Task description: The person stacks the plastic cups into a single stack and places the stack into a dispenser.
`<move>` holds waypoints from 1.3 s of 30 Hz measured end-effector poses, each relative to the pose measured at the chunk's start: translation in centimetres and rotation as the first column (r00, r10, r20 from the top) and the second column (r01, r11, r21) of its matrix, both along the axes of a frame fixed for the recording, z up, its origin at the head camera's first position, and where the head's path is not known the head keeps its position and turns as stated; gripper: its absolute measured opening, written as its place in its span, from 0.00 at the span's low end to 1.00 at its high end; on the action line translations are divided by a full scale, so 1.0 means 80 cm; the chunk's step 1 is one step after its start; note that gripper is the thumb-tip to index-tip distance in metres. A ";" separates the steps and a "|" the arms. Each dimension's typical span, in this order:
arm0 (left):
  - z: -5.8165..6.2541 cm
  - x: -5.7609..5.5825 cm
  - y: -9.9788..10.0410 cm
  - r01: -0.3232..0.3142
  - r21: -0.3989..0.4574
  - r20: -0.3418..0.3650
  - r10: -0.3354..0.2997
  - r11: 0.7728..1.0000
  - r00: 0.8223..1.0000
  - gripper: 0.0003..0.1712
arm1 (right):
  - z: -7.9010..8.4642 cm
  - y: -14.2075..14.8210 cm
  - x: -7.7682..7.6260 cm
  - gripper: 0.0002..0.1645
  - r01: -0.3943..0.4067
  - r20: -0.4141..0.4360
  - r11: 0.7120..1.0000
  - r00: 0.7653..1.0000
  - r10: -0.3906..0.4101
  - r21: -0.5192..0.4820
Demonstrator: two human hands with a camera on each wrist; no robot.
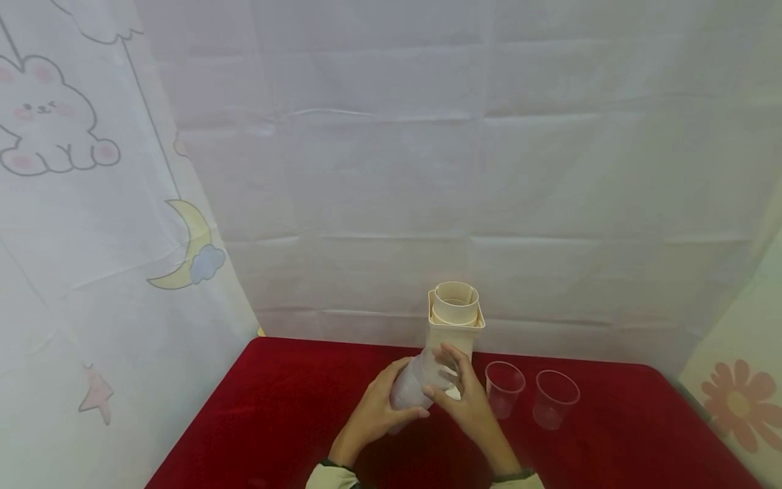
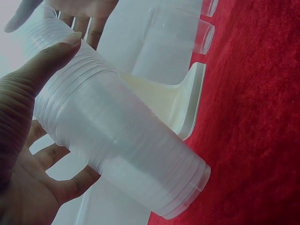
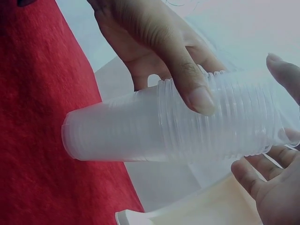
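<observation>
In the head view I had the stack of clear cups (image 1: 412,387) tilted between both hands, mouths toward one o'clock, bases toward seven. The left hand (image 1: 375,411) gripped it, thumb across the ridged rims and fingers round the opposite side; I judged this hold was meant to stop the nested cups sliding apart at that slant. The right hand (image 1: 472,407) curved wide about the mouth end, thumb and fingers well apart, seemingly leaving the weight to the left; whether they touched the last rim I could not tell. At one o'clock from the stack stood the cream holder (image 1: 449,337), its round collar facing up. At three o'clock from my right hand, the inner cup (image 1: 503,402) and the outer cup (image 1: 547,411) stood mouths up, probably there to leave working room.
</observation>
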State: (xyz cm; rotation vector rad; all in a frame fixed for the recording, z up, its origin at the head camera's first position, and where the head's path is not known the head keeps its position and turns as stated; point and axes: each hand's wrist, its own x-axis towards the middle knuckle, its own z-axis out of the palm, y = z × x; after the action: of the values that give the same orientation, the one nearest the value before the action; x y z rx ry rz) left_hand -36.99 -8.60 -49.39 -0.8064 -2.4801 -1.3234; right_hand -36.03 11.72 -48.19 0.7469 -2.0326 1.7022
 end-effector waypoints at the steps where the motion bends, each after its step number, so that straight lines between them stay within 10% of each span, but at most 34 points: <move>1: 0.000 0.000 0.000 0.001 0.001 -0.002 -0.001 1.000 1.000 0.48 | 0.000 0.000 0.000 0.44 -0.004 0.005 1.000 1.000 0.004 0.000; 39: 0.001 0.000 -0.003 0.009 0.014 -0.013 -0.009 1.000 1.000 0.48 | -0.009 -0.001 0.001 0.51 -0.067 0.186 0.998 0.980 0.065 0.002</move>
State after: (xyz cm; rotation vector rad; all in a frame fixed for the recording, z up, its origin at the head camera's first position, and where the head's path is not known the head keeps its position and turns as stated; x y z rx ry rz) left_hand -36.99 -8.84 -49.27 -0.8214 -2.4573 -1.3328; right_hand -35.93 11.62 -48.87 0.6874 -2.1611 1.8649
